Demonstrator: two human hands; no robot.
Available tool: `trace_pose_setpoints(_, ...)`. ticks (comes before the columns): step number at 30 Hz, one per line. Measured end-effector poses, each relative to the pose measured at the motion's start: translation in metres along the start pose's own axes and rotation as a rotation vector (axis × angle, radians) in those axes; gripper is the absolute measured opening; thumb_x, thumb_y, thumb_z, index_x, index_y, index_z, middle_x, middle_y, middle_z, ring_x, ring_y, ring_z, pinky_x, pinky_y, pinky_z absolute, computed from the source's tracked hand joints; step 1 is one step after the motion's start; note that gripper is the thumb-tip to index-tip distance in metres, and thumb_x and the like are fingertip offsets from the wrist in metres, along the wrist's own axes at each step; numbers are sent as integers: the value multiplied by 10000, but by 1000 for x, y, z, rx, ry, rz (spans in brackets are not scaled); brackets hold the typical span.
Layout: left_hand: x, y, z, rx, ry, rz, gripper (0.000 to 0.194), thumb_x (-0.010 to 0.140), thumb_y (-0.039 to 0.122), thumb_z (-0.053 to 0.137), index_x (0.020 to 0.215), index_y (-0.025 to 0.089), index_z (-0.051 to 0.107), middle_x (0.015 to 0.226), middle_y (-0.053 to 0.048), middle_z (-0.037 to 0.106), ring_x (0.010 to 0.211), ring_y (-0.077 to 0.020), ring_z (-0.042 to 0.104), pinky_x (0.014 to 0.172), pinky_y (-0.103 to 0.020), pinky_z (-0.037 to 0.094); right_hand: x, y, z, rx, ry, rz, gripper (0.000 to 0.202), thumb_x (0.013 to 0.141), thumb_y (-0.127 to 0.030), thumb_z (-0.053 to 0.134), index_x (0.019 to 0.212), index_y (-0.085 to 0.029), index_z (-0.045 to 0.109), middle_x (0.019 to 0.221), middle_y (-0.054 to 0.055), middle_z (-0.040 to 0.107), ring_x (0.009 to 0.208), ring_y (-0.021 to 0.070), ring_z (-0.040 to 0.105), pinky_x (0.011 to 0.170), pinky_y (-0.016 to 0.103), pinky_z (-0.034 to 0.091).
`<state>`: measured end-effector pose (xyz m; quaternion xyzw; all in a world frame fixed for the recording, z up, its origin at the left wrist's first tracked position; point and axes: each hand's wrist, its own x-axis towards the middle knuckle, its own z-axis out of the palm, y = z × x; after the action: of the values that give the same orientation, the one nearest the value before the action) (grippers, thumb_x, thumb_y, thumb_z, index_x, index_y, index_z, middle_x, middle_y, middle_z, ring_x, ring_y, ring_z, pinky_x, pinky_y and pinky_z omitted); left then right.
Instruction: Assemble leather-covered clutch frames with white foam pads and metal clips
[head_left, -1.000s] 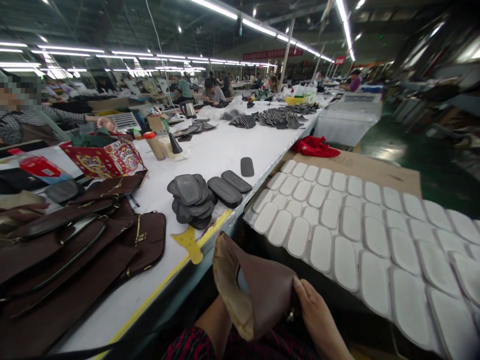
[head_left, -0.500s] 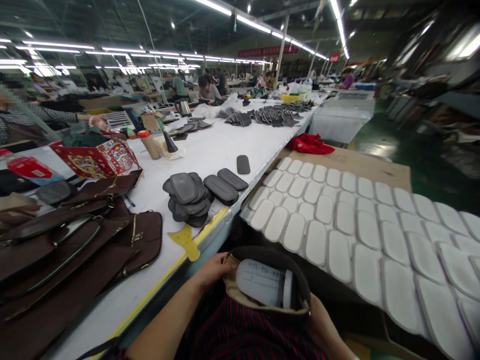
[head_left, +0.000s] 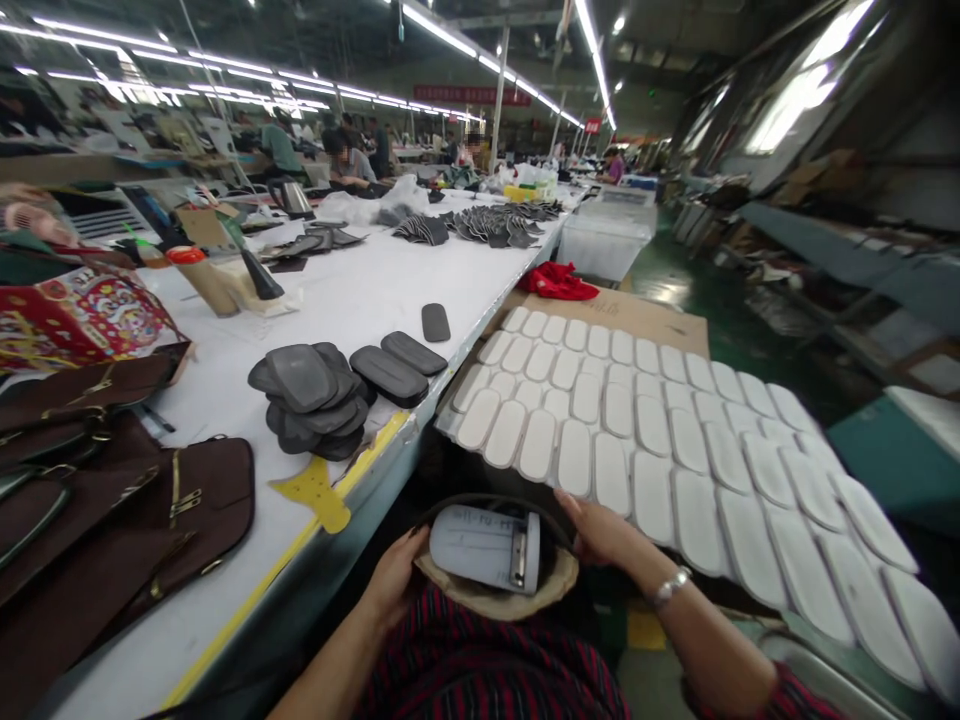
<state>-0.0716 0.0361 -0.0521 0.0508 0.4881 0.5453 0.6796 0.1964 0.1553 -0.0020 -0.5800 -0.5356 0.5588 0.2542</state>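
In front of my body a dark bag [head_left: 498,597] with a beige lining gapes upward. Inside its mouth lies a pale, rounded plastic plate [head_left: 471,546] with handwriting on it, and a small metal fitting at its right end. My left hand [head_left: 401,572] is closed on the left rim of the bag. At the upper right rim, my right hand [head_left: 598,532] grips the edge, one finger stretched along the far side; its other fingertips are partly hidden. The bag's lower body is out of sight.
White oval pads [head_left: 652,505] lie in rows to my right. On the white table [head_left: 247,560] are stacked dark grey pads [head_left: 304,378], a yellow template [head_left: 319,492] and brown bags [head_left: 206,500]. The table's yellow-taped edge runs close by my left arm.
My right hand has moved up from the bag's lower right side to its upper right rim. The view has swung right, and the bag's mouth is lower and more level.
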Motion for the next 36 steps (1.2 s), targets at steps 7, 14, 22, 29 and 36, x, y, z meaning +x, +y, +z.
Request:
trace_pose_setpoints(7, 11, 3, -4, -22, -42, -85, 179, 781, 281, 582, 873, 128, 565, 644, -33, 631, 570, -172, 619, 554, -292, 501, -37, -66, 26, -705, -390, 146, 707, 764, -739, 239, 908, -137, 578, 543, 72, 631, 391, 166, 565, 390, 242, 407)
trace_pose_setpoints(14, 15, 10, -2, 333, -116, 36, 356, 779, 352, 552, 1042, 113, 544, 873, -108, 680, 796, -237, 644, 727, -351, 496, -41, -67, 39, -900, -177, 1, 267, 798, -399, 492, 855, -142, 538, 567, 30, 619, 451, 149, 580, 506, 243, 404)
trace_pose_setpoints(22, 11, 38, 8, 1477, -112, 457, 675, 697, 325, 614, 1302, 137, 382, 1305, -128, 474, 1185, -259, 443, 1005, -358, 316, -42, 32, -6, -615, -88, 156, 531, 813, -386, 473, 1269, -145, 348, 1012, 107, 606, 750, 198, 633, 655, 316, 492)
trace_pose_setpoints(29, 45, 70, 43, 1826, -391, 480, 304, 816, 199, 394, 967, 203, 659, 1027, -42, 661, 961, -205, 578, 859, -291, 392, -18, -1, 28, -1023, -219, -441, 261, 892, -210, 370, 1035, -191, 587, 997, 82, 612, 915, 202, 561, 819, 318, 410)
trace_pose_setpoints(36, 53, 83, 38, 1548, -555, 182, 363, 802, 392, 462, 1025, 170, 644, 955, -6, 680, 836, -171, 594, 720, -210, 405, 11, -3, 6, -769, -440, -221, 312, 877, -345, 397, 806, -181, 653, 799, 30, 668, 733, 156, 597, 645, 231, 420)
